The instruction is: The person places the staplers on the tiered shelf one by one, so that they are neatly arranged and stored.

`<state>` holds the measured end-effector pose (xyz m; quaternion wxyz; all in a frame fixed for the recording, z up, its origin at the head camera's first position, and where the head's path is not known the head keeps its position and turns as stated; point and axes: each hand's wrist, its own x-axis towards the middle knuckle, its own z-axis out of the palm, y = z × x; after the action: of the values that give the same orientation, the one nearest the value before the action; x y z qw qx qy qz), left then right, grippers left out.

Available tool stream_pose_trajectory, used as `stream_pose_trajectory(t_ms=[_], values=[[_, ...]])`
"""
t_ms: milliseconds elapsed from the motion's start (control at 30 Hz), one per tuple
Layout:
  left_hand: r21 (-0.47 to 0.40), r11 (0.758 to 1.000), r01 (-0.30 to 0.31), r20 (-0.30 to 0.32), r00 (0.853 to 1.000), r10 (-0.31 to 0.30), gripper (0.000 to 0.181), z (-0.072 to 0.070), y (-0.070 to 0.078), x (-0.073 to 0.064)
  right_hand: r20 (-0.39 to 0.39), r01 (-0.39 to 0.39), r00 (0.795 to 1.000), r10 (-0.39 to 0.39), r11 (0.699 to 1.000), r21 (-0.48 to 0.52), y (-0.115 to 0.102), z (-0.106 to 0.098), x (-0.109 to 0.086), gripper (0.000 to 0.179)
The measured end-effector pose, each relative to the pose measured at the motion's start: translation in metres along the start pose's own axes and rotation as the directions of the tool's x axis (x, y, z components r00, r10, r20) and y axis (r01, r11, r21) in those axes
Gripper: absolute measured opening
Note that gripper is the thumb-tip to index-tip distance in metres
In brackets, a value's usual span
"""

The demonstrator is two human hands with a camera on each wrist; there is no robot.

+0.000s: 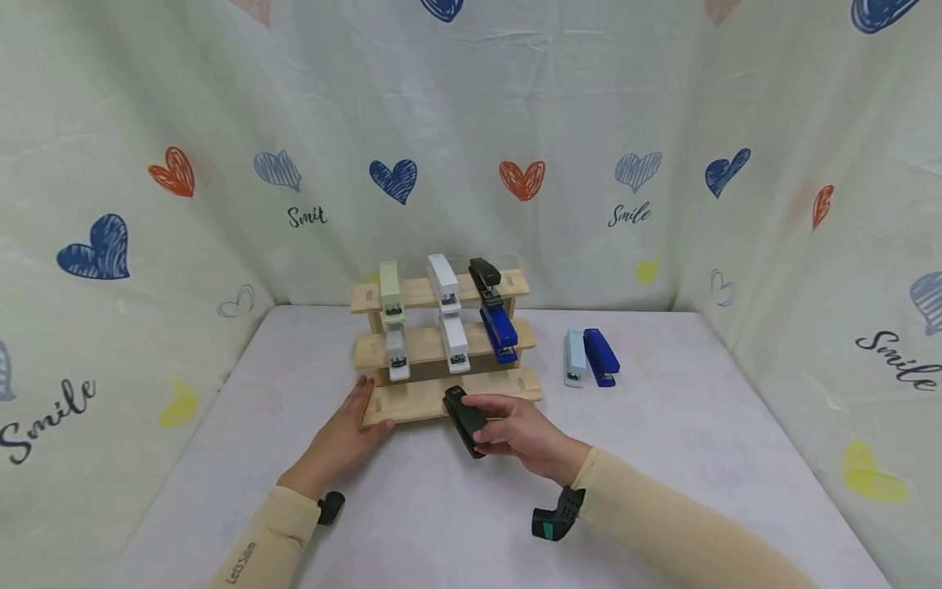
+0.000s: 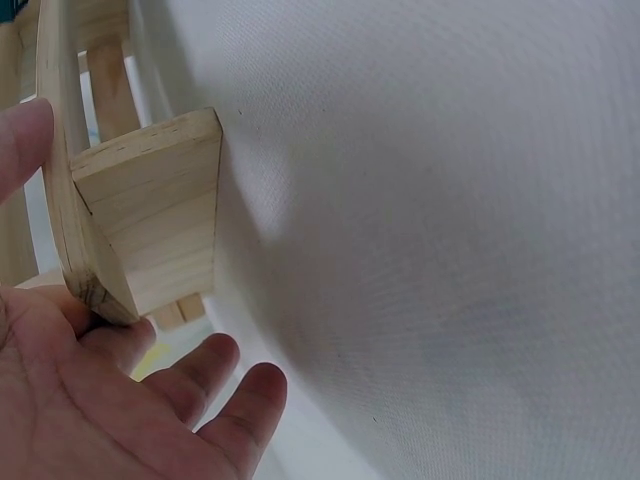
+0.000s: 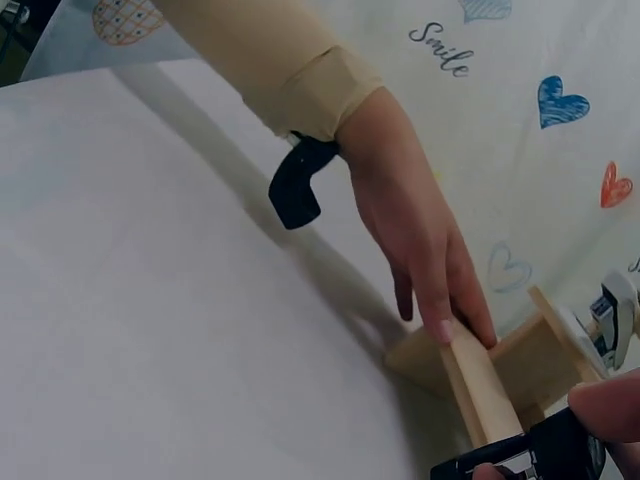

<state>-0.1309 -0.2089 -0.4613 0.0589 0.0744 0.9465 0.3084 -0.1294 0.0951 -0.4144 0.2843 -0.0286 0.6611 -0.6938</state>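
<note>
My right hand (image 1: 526,433) holds a black stapler (image 1: 461,415) between thumb and fingers, over the front edge of the bottom shelf of a three-tier wooden rack (image 1: 412,401). In the right wrist view the held stapler (image 3: 565,445) shows at the lower right. At the rack's left end, my left hand (image 1: 342,438) grips the bottom shelf, thumb on one side and fingers on the other, as the left wrist view shows at the board end (image 2: 150,220). The middle shelf carries a grey-white stapler (image 1: 397,352), a white stapler (image 1: 454,342) and a blue stapler (image 1: 500,334).
On the top shelf are a pale green stapler (image 1: 391,290), a white stapler (image 1: 443,282) and a black stapler (image 1: 486,280). Right of the rack, a light blue stapler (image 1: 574,358) and a dark blue stapler (image 1: 602,357) lie on the white table (image 1: 662,458). A patterned curtain (image 1: 471,106) hangs behind.
</note>
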Motion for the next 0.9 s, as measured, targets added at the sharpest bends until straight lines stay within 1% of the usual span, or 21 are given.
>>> stream_pose_trajectory(t_ms=[267,433,667,900], values=[[0.005,1.000,-0.025,-0.010,1.000,0.025,0.088,-0.002,0.001,-0.001,-0.010,-0.003,1.000,0.004,1.000,0.030,-0.005,0.030,0.018,0.056],[-0.006,1.000,-0.013,-0.008,1.000,0.013,0.088,-0.002,0.001,-0.001,-0.038,-0.001,0.999,0.003,0.998,0.055,-0.008,0.044,0.028,0.056],[-0.001,1.000,-0.001,-0.005,1.000,0.001,0.088,-0.003,0.001,-0.001,-0.056,0.016,0.998,-0.011,0.997,0.078,-0.006,0.060,0.040,0.058],[0.000,1.000,0.002,-0.002,1.000,-0.002,0.088,-0.003,0.001,-0.001,-0.085,0.028,0.996,-0.019,0.993,0.113,-0.005,0.073,0.045,0.058]])
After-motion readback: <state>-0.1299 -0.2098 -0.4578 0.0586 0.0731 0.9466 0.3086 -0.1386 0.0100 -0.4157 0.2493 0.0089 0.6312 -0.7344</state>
